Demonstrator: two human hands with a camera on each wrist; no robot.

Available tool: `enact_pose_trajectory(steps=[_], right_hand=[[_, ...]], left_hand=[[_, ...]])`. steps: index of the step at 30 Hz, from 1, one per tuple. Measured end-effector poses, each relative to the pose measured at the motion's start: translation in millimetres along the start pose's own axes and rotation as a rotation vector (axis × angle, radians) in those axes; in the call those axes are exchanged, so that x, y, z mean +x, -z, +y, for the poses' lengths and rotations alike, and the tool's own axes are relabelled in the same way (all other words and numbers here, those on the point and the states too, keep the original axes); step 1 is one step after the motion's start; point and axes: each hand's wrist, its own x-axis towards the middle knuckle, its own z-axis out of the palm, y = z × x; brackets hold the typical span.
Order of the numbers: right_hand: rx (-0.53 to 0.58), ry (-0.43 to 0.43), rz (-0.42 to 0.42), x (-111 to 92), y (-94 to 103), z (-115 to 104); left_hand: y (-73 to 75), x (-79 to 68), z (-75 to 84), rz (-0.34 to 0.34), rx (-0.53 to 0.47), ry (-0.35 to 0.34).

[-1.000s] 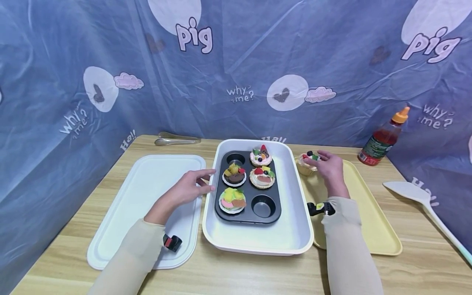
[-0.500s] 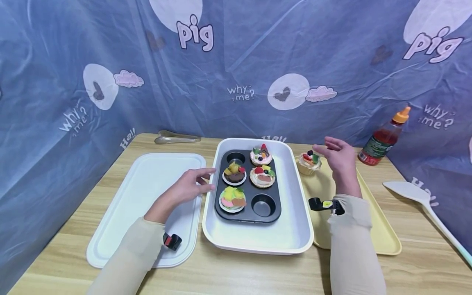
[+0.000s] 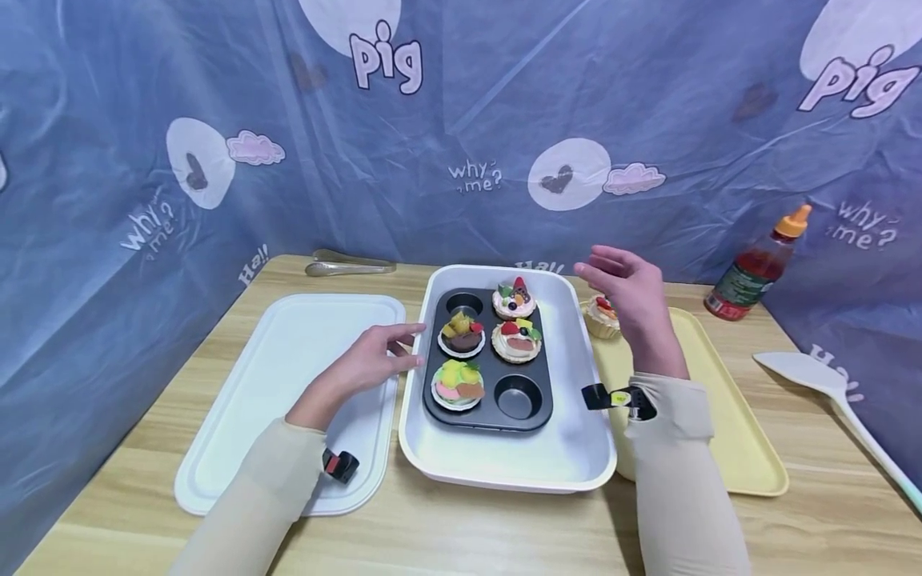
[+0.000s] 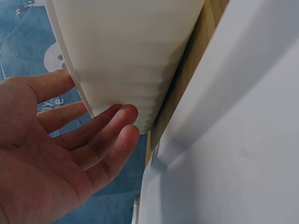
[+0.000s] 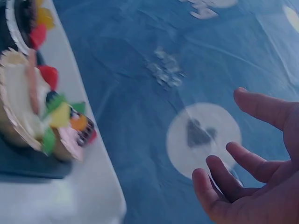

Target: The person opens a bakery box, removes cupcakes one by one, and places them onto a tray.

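My left hand (image 3: 370, 358) touches the left rim of a deep white tray (image 3: 504, 472), its fingers relaxed against the outer wall in the left wrist view. Inside the tray lies a dark muffin tin (image 3: 497, 416). Its cups hold a pink-topped tart (image 3: 515, 300), a cream tart (image 3: 515, 342), a chocolate tart (image 3: 462, 336) and a green-yellow tart (image 3: 457, 388). My right hand (image 3: 628, 296) hovers above the tray's right side with fingers spread and nothing held. Partly hidden behind it, a fruit tart (image 3: 601, 318) sits on a yellow tray (image 3: 709, 432).
A flat white tray (image 3: 288, 376) lies at left, with metal tongs (image 3: 349, 266) behind it. At right stand a red sauce bottle (image 3: 756, 268) and, lying nearer, a white long-handled spoon (image 3: 807, 372). A blue printed cloth (image 3: 446, 104) hangs behind the table.
My right hand has let go of the fruit tart on the yellow tray, risen, and moved left toward the deep tray. The left hand stays at the rim.
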Motion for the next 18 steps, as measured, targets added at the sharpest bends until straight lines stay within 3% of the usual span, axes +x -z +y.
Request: enact_pose_trajectory(steps=[8,18], right_hand=[[-0.05,-0.064,-0.095,11,-37.6,-6],[-0.116,-0.128,-0.176,26,-72.0,9]], left_hand=[[0.6,-0.1,0.9,-0.002,-0.003,0.004],[1.4,-0.4,2.3,-0.008,0.002,0.019]])
